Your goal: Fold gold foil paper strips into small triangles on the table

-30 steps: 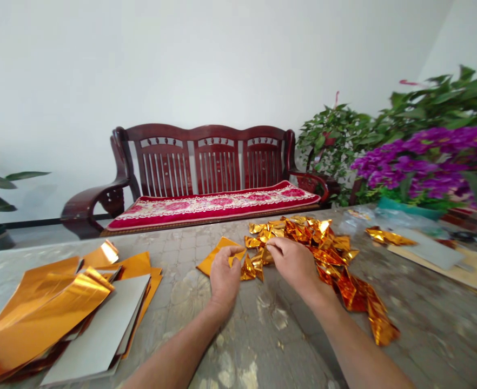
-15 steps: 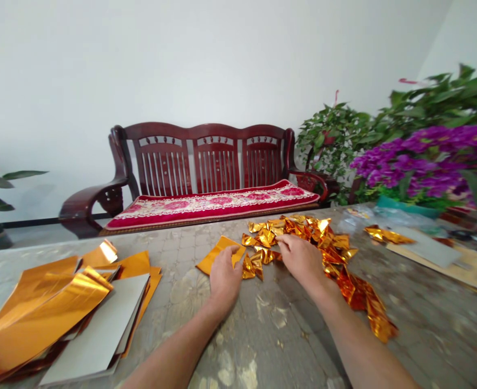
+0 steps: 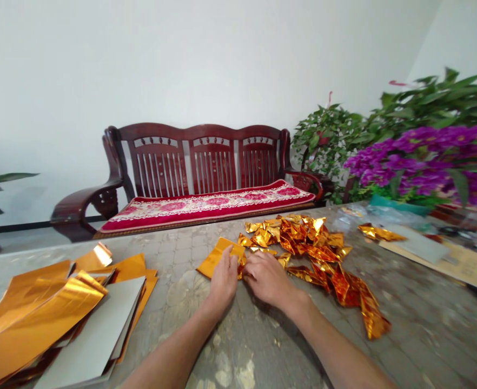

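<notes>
There is one left hand [image 3: 223, 283], one right hand [image 3: 266, 279], one heap of crumpled gold foil [image 3: 309, 251], one stack of foil sheets [image 3: 35, 313] near left, and one wooden bench [image 3: 157, 167].

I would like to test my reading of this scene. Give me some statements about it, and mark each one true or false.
1. The left hand rests on a flat gold foil piece. True.
2. The right hand holds scissors. False: it holds no tool and lies beside the crumpled foil pile.
3. A dark red wooden bench with a red cushion stands beyond the table. True.
4. The purple flowers are at the left of the view. False: the purple flowers are at the right.
5. A stack of flat foil sheets lies at the left of the table. True.
</notes>
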`<state>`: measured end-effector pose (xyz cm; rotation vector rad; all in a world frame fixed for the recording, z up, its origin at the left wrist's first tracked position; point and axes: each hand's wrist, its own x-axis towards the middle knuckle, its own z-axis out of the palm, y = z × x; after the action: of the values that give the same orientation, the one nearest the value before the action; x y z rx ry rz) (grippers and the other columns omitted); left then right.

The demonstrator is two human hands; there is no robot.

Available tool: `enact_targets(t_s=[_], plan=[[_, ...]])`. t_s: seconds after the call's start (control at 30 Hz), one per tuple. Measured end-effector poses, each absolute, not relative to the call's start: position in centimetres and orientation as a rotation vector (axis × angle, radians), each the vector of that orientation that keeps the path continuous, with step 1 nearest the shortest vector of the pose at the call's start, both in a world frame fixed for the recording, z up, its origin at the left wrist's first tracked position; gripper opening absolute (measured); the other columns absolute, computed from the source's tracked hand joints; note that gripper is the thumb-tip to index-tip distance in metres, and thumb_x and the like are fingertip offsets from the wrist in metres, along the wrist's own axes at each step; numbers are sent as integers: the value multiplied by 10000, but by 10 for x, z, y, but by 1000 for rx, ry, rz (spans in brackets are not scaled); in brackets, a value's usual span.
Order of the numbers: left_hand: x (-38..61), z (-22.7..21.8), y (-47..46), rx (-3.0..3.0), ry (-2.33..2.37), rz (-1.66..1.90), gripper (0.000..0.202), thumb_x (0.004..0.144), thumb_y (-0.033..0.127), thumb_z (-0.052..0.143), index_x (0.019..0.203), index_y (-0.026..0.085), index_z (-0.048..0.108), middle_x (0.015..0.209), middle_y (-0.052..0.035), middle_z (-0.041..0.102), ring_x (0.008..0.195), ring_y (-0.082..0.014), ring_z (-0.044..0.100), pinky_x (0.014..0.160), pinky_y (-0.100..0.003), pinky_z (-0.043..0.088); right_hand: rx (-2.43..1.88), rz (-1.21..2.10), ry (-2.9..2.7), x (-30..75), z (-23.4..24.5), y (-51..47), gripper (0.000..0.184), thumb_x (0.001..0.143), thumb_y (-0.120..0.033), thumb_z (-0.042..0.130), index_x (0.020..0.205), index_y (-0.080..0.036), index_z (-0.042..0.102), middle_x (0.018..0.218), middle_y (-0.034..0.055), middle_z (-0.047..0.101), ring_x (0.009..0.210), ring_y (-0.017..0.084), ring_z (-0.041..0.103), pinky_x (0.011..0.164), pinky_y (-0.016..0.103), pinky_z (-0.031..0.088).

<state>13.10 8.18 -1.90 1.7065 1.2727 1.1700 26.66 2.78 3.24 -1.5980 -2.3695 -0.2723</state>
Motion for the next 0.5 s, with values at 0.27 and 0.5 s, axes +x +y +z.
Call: enact_targets(t_s=[0.27,0.5], plan=[[138,-17,76,1632,1026,1115,410,943,353,443,1285,158,557,1211,-112,681,1135,-224,623,1037,-352,442,-2060,-308,-2241,273,36,29,237,863,-133,498,883,-144,734,945,125,728,963,250,617,813,341,378],[136,-10,73,1843,1190,1104,371,946,233,418,1291,159,530,1203,-104,689,1120,-209,638,1008,-354,450,-2027,-367,-2146,268,35,28,247,883,-153,480,921,-163,723,953,102,730,936,231,634,789,326,375]])
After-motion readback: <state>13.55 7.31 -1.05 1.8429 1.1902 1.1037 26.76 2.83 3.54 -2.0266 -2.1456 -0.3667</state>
